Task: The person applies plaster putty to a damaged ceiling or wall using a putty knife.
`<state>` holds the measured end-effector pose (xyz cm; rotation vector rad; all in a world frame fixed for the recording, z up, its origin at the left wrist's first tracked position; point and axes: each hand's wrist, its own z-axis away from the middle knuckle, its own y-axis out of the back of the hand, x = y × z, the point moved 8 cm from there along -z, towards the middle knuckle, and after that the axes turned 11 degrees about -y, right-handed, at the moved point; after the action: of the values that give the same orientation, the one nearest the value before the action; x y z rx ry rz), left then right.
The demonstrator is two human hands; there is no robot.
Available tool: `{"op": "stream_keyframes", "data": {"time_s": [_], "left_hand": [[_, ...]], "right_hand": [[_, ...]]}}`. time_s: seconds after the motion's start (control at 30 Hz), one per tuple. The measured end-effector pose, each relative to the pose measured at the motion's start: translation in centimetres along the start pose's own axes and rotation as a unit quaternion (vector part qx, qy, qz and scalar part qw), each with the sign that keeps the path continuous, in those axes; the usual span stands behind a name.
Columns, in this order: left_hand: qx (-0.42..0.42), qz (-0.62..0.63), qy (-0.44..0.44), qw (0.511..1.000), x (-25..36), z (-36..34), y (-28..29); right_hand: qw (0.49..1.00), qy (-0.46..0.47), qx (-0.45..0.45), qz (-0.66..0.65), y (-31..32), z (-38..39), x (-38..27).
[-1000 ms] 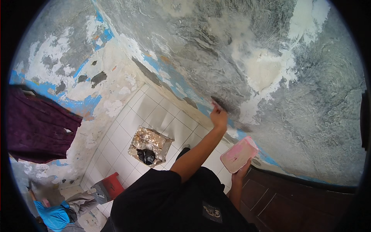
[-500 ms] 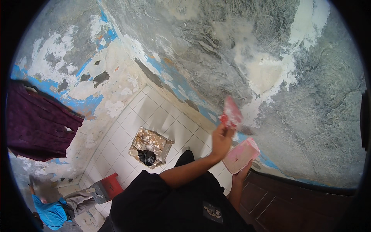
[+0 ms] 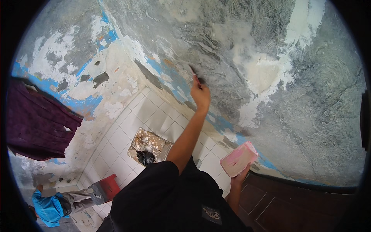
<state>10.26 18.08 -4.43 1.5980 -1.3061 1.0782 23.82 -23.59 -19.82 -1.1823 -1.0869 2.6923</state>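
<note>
My left hand (image 3: 201,96), arm stretched forward, is closed around the handle of a red putty knife (image 3: 196,78). The blade shows nearly edge-on, close against the rough grey wall (image 3: 216,73), with a dark shadow beside it; I cannot tell whether it touches. Lower and to the right, near the foot of that wall, my right hand (image 3: 240,176) grips a pink, box-like putty tray (image 3: 250,148) from below. Pale putty is smeared over its face. A cream putty patch (image 3: 264,75) lies on the wall to the right of the knife.
A putty-splattered wooden stool (image 3: 145,139) stands on the white tiled floor (image 3: 127,123), a black plastic bag (image 3: 145,157) on it. Behind are a red-and-grey stool (image 3: 106,189) and a person in blue (image 3: 50,207). Dark red cloth (image 3: 42,120) hangs at left; a brown panelled door (image 3: 278,210) is lower right.
My left hand has moved away from the tray, up and left, carrying the putty knife to the wall. The tray has shifted slightly down. The person in blue has lowered an arm.
</note>
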Motion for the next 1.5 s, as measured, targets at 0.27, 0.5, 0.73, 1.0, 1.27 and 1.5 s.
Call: {"op": "stream_keyframes", "data": {"time_s": [0.27,0.5,0.73,1.0,1.27,1.5], "left_hand": [[-0.058,0.058,-0.208,0.975,14.8,10.9,-4.3],[-0.154,0.127,-0.24,0.95,14.1,15.0,-0.2],[0.031,-0.011,-0.148,0.988,5.5,1.1,3.0],[-0.007,0.013,-0.265,0.964,6.0,12.5,-5.2],[-0.107,0.026,-0.218,0.97,5.8,21.1,-8.0],[-0.178,0.069,-0.139,0.972,-0.4,23.2,-2.5]], "right_hand": [[1.0,-0.022,0.006,0.018,0.2,-0.3,1.2],[1.0,-0.019,0.011,0.002,0.2,-0.7,0.7],[1.0,0.006,-0.016,0.01,0.2,-0.2,-0.3],[0.999,0.019,0.029,0.007,1.3,1.3,-1.1],[0.998,0.048,0.046,0.013,4.3,2.9,-2.6],[0.998,0.042,0.036,0.013,3.6,2.6,-2.8]]}}
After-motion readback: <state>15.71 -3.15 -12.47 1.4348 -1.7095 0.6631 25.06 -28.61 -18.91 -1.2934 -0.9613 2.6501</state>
